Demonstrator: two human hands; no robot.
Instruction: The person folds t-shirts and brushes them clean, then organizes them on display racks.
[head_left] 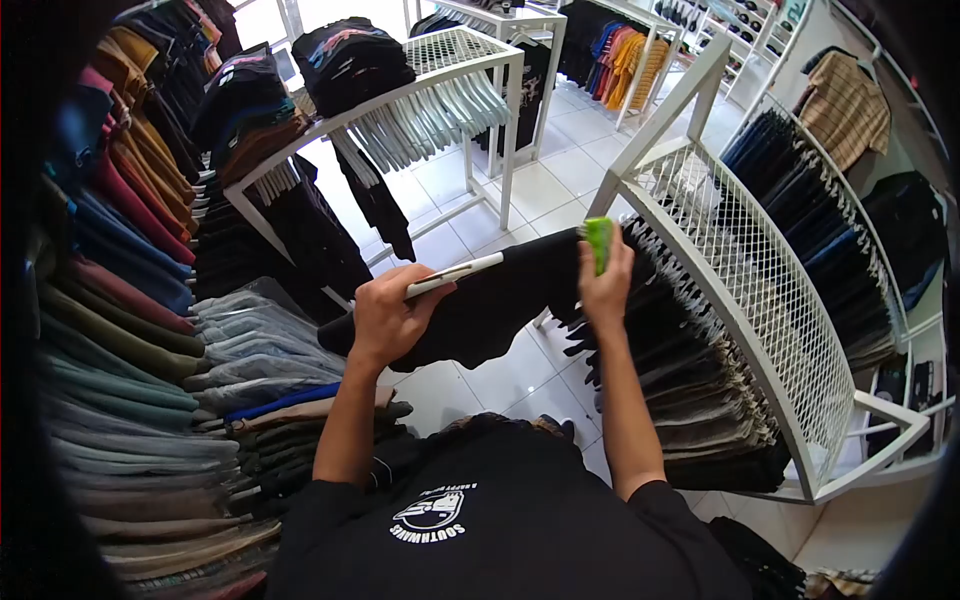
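The left hand (385, 320) grips a white hanger (455, 275) carrying a black garment (500, 305), held beside the wire rack's (740, 270) left edge. The right hand (605, 288) is closed round a green brush (598, 243) pressed on the cloth; brushing seems in hand, and another stroke calls for taut cloth.

We stand on a floor (520, 200) of glossy white tiles among white metal clothing racks. A wire-mesh rack (760, 290) curves along our right over dark hanging garments. Ahead, a second rack (460, 50) bears folded black shirts (350, 60). Earth-toned clothes (130, 200) crowd our left. Daylight brightens the far end.
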